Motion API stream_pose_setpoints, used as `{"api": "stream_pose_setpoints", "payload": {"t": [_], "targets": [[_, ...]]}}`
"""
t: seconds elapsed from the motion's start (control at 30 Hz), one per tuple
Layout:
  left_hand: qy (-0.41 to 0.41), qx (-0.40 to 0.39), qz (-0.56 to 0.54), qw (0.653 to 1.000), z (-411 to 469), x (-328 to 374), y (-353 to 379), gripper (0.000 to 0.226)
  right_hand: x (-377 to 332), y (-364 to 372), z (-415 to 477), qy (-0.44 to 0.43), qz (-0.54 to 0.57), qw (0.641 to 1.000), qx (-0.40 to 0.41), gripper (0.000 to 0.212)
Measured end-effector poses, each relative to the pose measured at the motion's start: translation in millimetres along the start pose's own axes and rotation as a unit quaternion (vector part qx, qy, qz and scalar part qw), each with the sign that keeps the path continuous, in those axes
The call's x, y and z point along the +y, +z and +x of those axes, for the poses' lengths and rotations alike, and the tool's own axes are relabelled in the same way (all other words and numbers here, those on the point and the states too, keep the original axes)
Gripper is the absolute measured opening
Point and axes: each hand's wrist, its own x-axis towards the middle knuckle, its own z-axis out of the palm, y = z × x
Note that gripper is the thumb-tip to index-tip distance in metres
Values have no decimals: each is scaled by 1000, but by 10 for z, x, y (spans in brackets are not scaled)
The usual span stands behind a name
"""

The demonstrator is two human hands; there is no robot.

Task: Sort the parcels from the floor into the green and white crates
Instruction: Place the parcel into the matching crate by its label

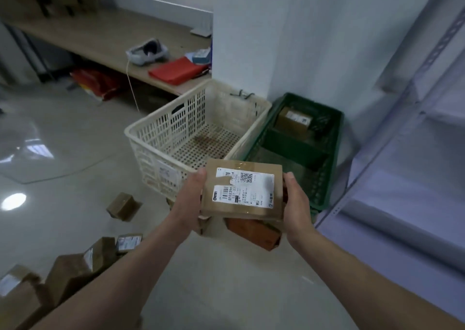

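I hold a brown cardboard parcel (pixel 242 190) with a white shipping label in both hands, just in front of the crates. My left hand (pixel 187 204) grips its left edge and my right hand (pixel 297 201) grips its right edge. The white crate (pixel 156 138) stands behind the parcel, with nothing visible inside. To its right sits the green crate (pixel 334 153), which has a small brown parcel (pixel 293 119) in its far compartment. Several more parcels (pixel 123 206) lie on the floor at the left, and an orange-brown box (pixel 254 233) lies under the held parcel.
A low wooden bench (pixel 83 37) runs along the back with a red folder (pixel 177 70) and a grey headset (pixel 147 51) on it. A white pillar (pixel 276 40) stands behind the crates. Metal shelving (pixel 415 141) fills the right side. The glossy floor (pixel 226 279) lies below my arms.
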Motion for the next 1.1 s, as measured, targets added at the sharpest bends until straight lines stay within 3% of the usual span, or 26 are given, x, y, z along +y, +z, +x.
{"api": "stream_pose_setpoints", "payload": {"t": [0.1, 0.33, 0.53, 0.7, 0.87, 1.1], "targets": [[17, -4, 17, 1000, 301, 221, 150, 47, -253, -85, 283, -24, 5, 1000, 20, 89], [68, -62, 38, 995, 1204, 720, 674, 43, -768, -371, 1134, -72, 57, 996, 14, 68], [61, -96, 76, 991, 2109, 947, 1117, 51, -1044, -588, 2023, -88, 54, 994, 18, 68], [37, -100, 65, 992, 2798, 954, 1448, 44, -1136, -722, 2672, -90, 37, 995, 18, 72], [-16, -102, 73, 992, 3612, 847, 1746, 41, -1119, -788, 3329, -72, 23, 996, 51, 68], [-56, -173, 104, 978, 4632, 547, 2161, 44, -858, -870, 4256, 17, 33, 991, 127, 57]]}}
